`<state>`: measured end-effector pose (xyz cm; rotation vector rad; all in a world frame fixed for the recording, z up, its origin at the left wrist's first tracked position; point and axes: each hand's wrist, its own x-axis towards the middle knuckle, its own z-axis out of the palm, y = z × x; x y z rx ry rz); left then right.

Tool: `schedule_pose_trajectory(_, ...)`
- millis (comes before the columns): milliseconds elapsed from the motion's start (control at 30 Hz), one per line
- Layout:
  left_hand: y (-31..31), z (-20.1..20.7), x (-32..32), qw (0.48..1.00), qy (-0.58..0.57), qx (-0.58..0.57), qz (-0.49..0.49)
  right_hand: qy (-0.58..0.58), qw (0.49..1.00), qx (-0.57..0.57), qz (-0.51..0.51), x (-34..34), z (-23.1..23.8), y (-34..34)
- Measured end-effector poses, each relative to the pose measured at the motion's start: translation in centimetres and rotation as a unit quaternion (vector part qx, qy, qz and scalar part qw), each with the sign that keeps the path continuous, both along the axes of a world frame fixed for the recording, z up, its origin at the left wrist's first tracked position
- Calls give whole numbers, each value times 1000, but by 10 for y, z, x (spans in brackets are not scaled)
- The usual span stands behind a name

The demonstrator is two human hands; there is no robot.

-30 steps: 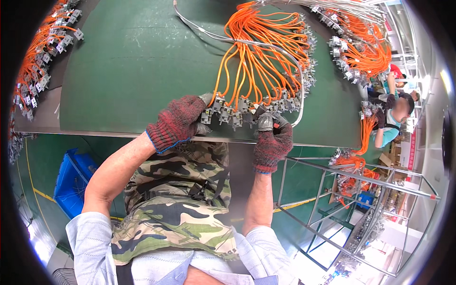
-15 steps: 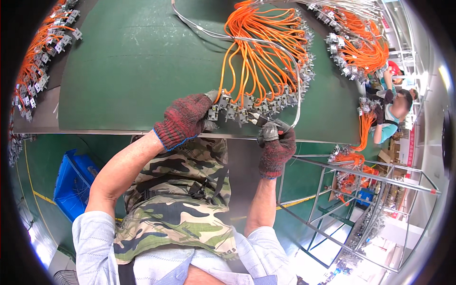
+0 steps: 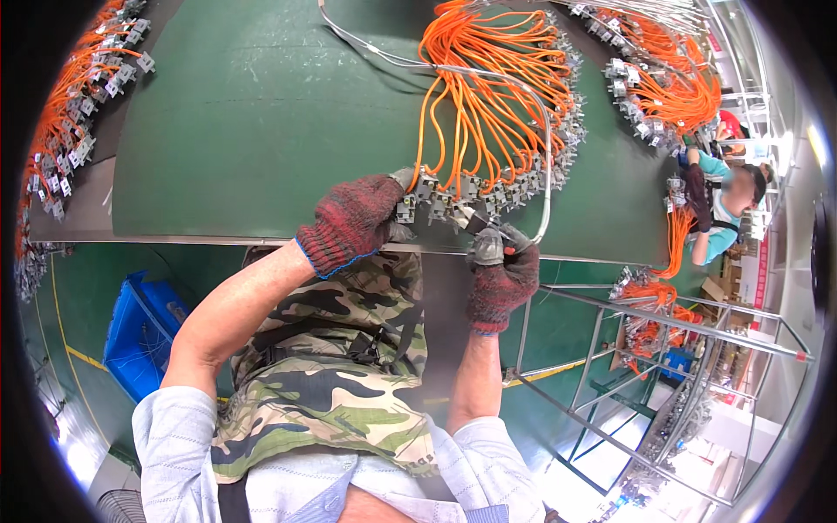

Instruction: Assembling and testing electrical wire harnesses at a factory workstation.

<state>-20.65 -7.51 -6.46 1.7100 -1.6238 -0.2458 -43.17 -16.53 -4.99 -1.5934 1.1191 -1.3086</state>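
Note:
A large bundle of orange cables (image 3: 471,87) with grey connectors (image 3: 523,187) on their ends lies on the green tabletop (image 3: 253,113). At the bundle's near left end, my left hand (image 3: 356,222), in a dark red and grey knitted glove, is closed on one grey connector (image 3: 406,207). My right hand (image 3: 504,277), gloved alike, grips a small black plug-like piece (image 3: 475,223) with a pale tip. The tip points at the neighbouring connectors; whether it touches one I cannot tell. A grey-white cable (image 3: 547,157) loops over the bundle and runs down to my right hand.
More orange cable bundles lie at the far left (image 3: 74,113) and far right (image 3: 676,91). A blue bin (image 3: 139,336) stands below the table at left. To the right is a metal frame rack (image 3: 602,336). A co-worker (image 3: 719,205) handles orange cables at the table's right end.
My right hand has shifted slightly nearer to me and left relative to the bundle. My left hand stays on the connector. At right, the co-worker's arms have moved.

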Motion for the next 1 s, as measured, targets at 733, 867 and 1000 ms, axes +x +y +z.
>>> schedule_pose_trajectory(733, -2, -7, -5, 1000, -17, 6, -11, -63, 997, 44, 20, 22, 11, 9)
schedule_pose_trajectory(867, -3, 2, -6, 1000, -4, 12, -9, 49, 999, -4, 4, 26, 8, 5)
schedule_pose_trajectory(1000, -2, 2, -6, 1000, 5, -6, -6, 32, 999, -11, 26, 29, 6, 7)
